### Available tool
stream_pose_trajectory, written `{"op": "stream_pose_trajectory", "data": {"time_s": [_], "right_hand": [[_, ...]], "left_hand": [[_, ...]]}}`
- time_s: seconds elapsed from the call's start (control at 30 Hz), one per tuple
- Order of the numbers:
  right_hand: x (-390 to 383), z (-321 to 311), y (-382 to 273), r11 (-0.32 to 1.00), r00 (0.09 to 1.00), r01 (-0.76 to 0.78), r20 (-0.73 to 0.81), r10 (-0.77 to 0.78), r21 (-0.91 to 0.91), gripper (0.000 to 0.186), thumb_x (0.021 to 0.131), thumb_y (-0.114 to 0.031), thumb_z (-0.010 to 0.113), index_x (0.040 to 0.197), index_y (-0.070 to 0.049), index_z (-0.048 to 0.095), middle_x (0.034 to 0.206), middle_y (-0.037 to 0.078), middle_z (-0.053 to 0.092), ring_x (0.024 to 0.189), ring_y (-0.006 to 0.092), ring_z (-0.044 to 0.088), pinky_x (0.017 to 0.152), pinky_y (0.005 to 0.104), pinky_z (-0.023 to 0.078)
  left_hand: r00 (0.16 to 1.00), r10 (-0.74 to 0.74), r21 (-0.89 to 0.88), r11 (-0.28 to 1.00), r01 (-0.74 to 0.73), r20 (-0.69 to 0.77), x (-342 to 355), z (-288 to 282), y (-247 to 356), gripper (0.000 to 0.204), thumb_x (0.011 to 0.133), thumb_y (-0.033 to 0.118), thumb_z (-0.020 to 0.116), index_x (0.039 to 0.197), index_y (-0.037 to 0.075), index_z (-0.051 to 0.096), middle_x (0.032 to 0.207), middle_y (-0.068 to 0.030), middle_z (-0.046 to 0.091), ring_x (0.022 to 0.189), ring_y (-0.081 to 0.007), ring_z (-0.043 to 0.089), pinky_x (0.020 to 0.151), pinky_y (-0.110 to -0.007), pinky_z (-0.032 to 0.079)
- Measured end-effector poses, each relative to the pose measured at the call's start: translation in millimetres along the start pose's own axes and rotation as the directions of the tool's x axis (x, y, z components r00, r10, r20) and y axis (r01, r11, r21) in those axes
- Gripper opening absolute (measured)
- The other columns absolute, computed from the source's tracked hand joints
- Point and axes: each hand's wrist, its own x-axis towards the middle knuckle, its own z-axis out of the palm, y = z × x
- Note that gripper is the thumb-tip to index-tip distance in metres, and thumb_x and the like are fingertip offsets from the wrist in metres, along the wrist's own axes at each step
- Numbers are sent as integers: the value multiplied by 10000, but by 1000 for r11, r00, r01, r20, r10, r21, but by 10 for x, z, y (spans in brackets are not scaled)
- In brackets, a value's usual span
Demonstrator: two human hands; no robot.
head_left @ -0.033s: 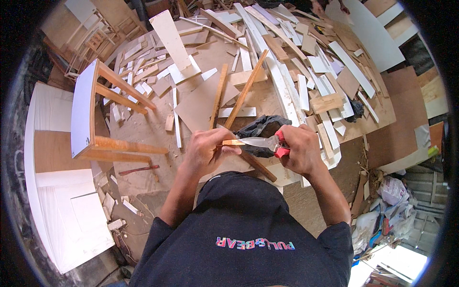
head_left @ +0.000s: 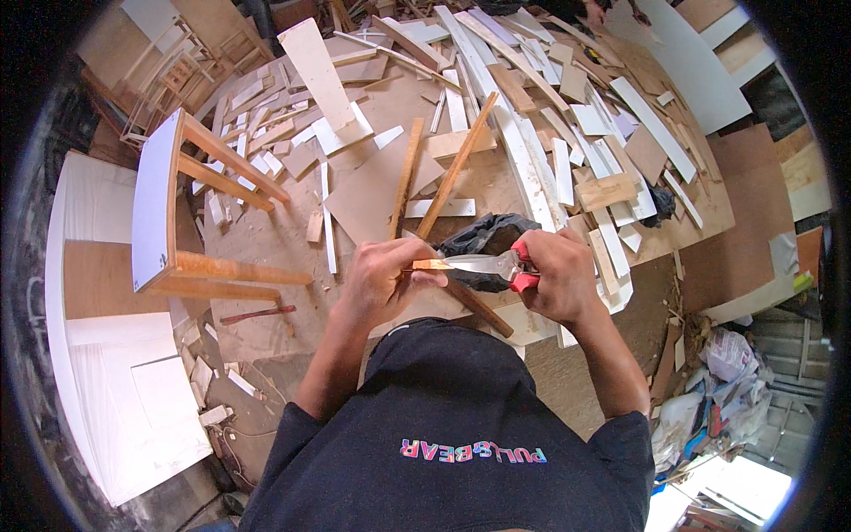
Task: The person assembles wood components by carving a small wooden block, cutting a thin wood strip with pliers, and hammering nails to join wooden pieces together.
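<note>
Red-handled metal pliers (head_left: 486, 264) are in my right hand (head_left: 560, 277), its fingers wrapped round the handles. Their silver jaws point left and meet the end of an orange-brown wooden piece (head_left: 428, 264). My left hand (head_left: 379, 279) is closed round that piece, thumb toward the jaws. Beyond the left hand, two similar wooden strips (head_left: 456, 168) run forward at a slant to each other; whether they join the held piece is hidden by the hand. A darker strip (head_left: 479, 309) slants below the pliers. Just behind the tool lies a crumpled black plastic bag (head_left: 483, 232).
A small stool with a white top (head_left: 155, 204) and orange-brown legs lies on its side at left. Wood offcuts (head_left: 607, 191) cover much of the brown board ahead. White panels (head_left: 133, 408) lie at left, plastic bags (head_left: 731, 372) at right. Another person's hand (head_left: 592, 12) shows far off.
</note>
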Motion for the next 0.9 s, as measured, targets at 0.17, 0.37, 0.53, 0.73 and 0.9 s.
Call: {"op": "stream_pose_trajectory", "data": {"time_s": [0.17,0.37,0.53,0.73,0.9], "right_hand": [[41,-70,-7,999,1000,21,-2,-21,-31,395,611,-176,777,939,-94,572,825,112,614,824,357,646,763,440,464],[48,-92,27,999,999,42,-5,-42,-16,391,609,-167,774,931,-91,566,834,119,613,842,364,644,780,441,466],[17,-45,42,999,1000,21,10,-21,-45,338,661,-185,765,912,-96,557,788,109,613,782,365,644,741,440,475],[-15,-11,66,999,1000,19,13,-18,-36,321,684,-203,755,914,-99,558,768,104,610,752,359,643,720,441,473],[9,-11,30,999,998,37,-56,-37,-7,369,668,-217,763,962,-91,580,838,117,618,820,362,639,779,436,450]], "left_hand": [[1000,6,-47,999,-5,13,-6,6,-28,467,958,477,720,837,29,667,670,-83,636,583,-247,669,549,-351,486],[1000,19,-68,998,-19,-10,3,21,-26,415,964,411,740,828,26,664,668,-75,638,573,-241,668,551,-344,489],[1000,-1,-19,1000,1,19,9,14,13,310,916,296,797,838,27,663,693,-78,658,595,-238,678,554,-347,487],[999,4,-20,1000,-5,-34,-8,72,-26,248,858,198,850,856,32,667,717,-94,665,604,-249,661,551,-368,473],[1000,-4,-30,1000,3,-29,6,59,17,252,860,213,846,860,34,669,706,-105,653,598,-273,649,555,-377,467]]}}
